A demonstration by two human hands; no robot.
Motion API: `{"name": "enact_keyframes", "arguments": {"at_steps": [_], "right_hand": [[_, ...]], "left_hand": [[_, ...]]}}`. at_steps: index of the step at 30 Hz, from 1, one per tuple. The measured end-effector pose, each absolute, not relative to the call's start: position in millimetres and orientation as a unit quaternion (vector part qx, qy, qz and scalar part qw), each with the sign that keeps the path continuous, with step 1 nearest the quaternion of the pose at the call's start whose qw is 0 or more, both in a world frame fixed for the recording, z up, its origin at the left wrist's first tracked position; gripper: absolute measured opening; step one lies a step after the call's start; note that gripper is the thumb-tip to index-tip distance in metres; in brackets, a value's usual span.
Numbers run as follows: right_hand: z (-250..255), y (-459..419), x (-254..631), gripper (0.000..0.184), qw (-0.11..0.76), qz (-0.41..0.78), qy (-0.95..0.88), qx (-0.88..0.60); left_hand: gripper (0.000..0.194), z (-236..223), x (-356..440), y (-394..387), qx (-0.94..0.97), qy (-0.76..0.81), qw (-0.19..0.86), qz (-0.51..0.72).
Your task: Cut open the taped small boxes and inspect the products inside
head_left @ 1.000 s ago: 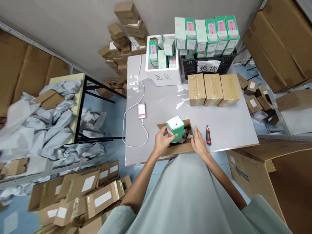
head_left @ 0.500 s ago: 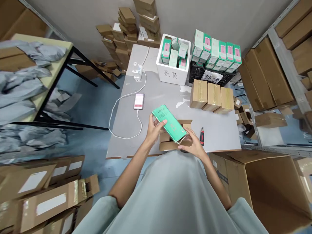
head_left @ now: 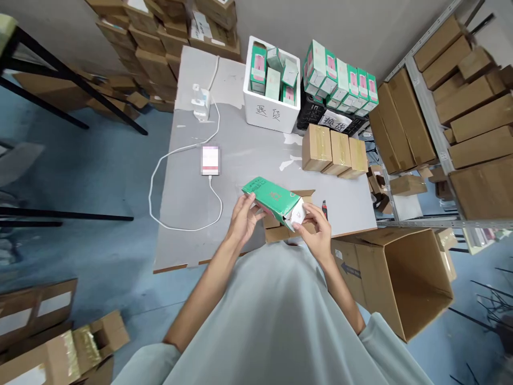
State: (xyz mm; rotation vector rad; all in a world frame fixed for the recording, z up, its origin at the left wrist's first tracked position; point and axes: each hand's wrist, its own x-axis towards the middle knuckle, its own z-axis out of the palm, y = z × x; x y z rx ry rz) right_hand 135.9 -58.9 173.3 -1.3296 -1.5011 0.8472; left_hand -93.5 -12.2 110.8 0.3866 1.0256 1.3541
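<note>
Over the grey table (head_left: 256,147) and an open carton (head_left: 276,234), a green box (head_left: 272,195) is held, long axis slanting rightward: left end gripped by the left hand (head_left: 241,220), white end pinched by the right hand (head_left: 319,233).

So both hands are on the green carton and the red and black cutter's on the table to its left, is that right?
Not quite: the head view shows the red and black cutter on the table to the right of the green carton. The left hand and right hand are both on it.
</note>
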Motion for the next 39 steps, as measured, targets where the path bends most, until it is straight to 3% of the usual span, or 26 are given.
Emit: {"name": "enact_keyframes", "arguments": {"at_steps": [6, 15, 22, 26, 31, 39], "right_hand": [[175, -72, 111, 0.057, 0.434, 0.298, -0.623, -0.578], [176, -78, 96, 0.031, 0.391, 0.230, -0.655, -0.604], [183, -63, 108, 0.037, 0.356, 0.222, -0.691, -0.588], [186, -32, 110, 0.046, 0.341, 0.282, -0.702, -0.558], [171, 19, 102, 0.055, 0.419, 0.411, -0.612, -0.529], [162, 77, 105, 0.060, 0.454, 0.425, -0.561, -0.547]], "left_hand": [[0.063, 101, -117, -23, 0.188, 0.455, 0.644, 0.585], [0.054, 102, -135, -38, 0.249, 0.491, 0.623, 0.555], [0.064, 81, -151, -60, 0.275, 0.518, 0.644, 0.492], [0.076, 67, -151, -72, 0.235, 0.543, 0.665, 0.455], [0.101, 81, -143, -79, 0.264, 0.533, 0.677, 0.434], [0.091, 111, -107, -73, 0.274, 0.513, 0.682, 0.443]]}}
